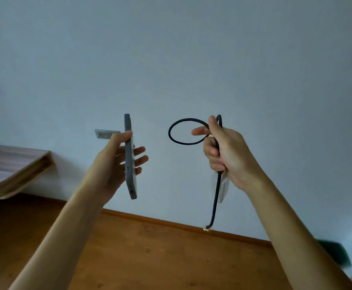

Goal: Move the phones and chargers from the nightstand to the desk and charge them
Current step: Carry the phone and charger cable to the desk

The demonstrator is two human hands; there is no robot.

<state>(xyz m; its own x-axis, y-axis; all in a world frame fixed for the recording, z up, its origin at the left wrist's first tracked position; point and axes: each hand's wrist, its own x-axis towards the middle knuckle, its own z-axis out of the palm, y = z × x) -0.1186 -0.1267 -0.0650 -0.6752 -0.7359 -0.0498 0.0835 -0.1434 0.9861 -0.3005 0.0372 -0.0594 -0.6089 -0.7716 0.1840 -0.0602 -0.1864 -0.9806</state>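
Phone (130, 158) sits on edge in my left hand (112, 164), my right hand (223, 151) squeezes the black cable (183, 130) mid-frame, and its loose dangling end could snag.

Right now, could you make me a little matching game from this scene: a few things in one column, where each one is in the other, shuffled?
Things:
1. phone
2. cable
3. desk
4. socket

Places:
A. on the wall, behind the left thumb
B. in the left hand, edge-on
C. at the far left, against the wall
D. looped in the right hand, one end hanging

Pairs: 1-B, 2-D, 3-C, 4-A
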